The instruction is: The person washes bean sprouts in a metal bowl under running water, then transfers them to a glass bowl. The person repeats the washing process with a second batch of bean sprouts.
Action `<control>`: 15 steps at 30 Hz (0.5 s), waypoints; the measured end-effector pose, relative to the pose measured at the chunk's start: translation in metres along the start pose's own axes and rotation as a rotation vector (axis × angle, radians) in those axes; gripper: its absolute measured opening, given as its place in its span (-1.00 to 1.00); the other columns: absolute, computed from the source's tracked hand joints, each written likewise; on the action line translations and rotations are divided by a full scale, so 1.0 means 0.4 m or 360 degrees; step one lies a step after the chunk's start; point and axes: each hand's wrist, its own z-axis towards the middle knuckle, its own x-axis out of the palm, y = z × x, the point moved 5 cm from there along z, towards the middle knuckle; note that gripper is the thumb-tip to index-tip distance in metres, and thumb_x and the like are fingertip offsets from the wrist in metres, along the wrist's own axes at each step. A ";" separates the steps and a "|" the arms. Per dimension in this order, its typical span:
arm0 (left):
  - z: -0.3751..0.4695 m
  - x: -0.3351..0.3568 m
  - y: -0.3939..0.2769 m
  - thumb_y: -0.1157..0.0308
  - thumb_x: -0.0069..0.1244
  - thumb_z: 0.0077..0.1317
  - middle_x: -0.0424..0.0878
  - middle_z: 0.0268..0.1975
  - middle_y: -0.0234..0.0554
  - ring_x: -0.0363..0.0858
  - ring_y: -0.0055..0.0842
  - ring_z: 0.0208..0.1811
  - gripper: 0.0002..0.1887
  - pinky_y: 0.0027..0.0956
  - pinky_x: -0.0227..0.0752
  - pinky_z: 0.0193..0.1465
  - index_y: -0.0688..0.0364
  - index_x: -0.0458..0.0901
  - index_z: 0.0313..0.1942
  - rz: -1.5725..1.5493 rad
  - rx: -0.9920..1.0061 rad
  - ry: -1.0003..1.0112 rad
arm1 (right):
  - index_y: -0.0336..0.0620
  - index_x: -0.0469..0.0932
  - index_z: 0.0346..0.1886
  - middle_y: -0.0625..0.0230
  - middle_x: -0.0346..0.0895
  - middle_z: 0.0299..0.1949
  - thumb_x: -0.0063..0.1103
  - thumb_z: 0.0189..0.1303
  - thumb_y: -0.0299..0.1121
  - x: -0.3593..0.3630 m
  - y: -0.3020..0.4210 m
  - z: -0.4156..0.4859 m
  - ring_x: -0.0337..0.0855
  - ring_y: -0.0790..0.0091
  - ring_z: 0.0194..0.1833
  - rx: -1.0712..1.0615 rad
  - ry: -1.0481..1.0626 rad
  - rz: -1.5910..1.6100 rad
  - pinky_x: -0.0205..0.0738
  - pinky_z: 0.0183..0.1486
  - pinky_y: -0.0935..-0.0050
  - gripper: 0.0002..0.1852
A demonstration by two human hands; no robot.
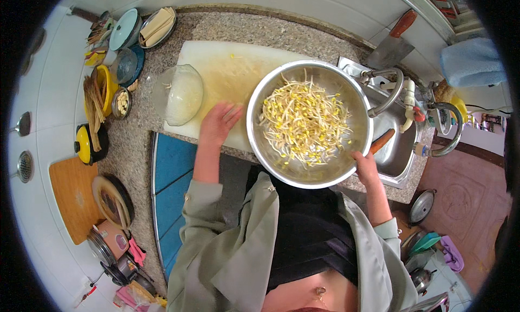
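Note:
My right hand [365, 167] grips the near right rim of a large stainless steel bowl [284, 176]. A heap of bean sprouts [306, 119] with yellow heads fills much of its bottom. The bowl overlaps the right part of a white cutting board [239, 54] and the left edge of the sink. Above the board, my left hand [220, 119] is empty, slightly blurred, its fingers apart and pointing toward the bowl. Left of that hand, a clear glass bowl [178, 94] sits partly on the board. One loose sprout [235, 57] lies at the board's far side.
A steel sink [400, 149] with curved faucets [390, 105] lies to the right, a carrot [382, 141] at its edge. A cleaver [392, 50] leans against the wall. Along the left counter stand a yellow basket [109, 105], a small bowl of garlic [122, 102] and a yellow-lidded pot [84, 144].

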 end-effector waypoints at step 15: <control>0.304 0.291 -0.127 0.49 -0.01 0.22 0.64 -0.08 0.13 0.68 0.03 -0.20 -0.81 0.00 0.57 -0.07 0.30 0.63 -0.18 0.2687 0.1453 -0.0155 | -0.38 0.60 0.02 0.32 0.61 -0.40 0.21 0.21 -0.28 -0.078 -0.024 -0.111 0.43 0.51 -0.59 0.0257 -0.0225 -0.0232 0.26 -0.60 0.46 -0.61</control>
